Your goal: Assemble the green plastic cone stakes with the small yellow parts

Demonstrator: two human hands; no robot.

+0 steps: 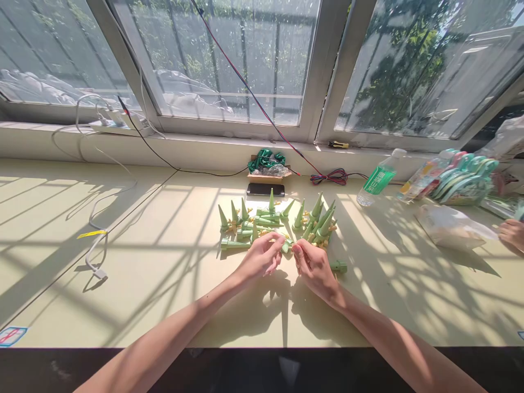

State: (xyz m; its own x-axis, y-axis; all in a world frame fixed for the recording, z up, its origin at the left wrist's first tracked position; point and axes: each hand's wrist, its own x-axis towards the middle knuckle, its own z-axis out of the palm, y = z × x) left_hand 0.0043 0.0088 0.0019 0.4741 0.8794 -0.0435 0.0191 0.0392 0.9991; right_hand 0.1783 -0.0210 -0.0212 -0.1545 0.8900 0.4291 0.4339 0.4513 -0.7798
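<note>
My left hand (267, 253) is closed on a small green plastic part (285, 246), held just above the table. Opposite it, my right hand (311, 266) pinches at the part's right side; what lies between those fingertips is too small to make out. Several green cone-shaped pieces (271, 201) stand and lie in a cluster just beyond my hands, with small yellowish bits among them. One green piece (231, 245) lies flat left of my left hand. Another green piece (339, 266) rests beside my right wrist.
Behind the cones lie a black phone (266, 189) and a small box (268, 176) with green material. To the right are a water bottle (380, 177), mint-coloured items (466, 177), a plastic bag (452, 226) and another person's hand (511, 233). A white cable (98, 215) trails on the left.
</note>
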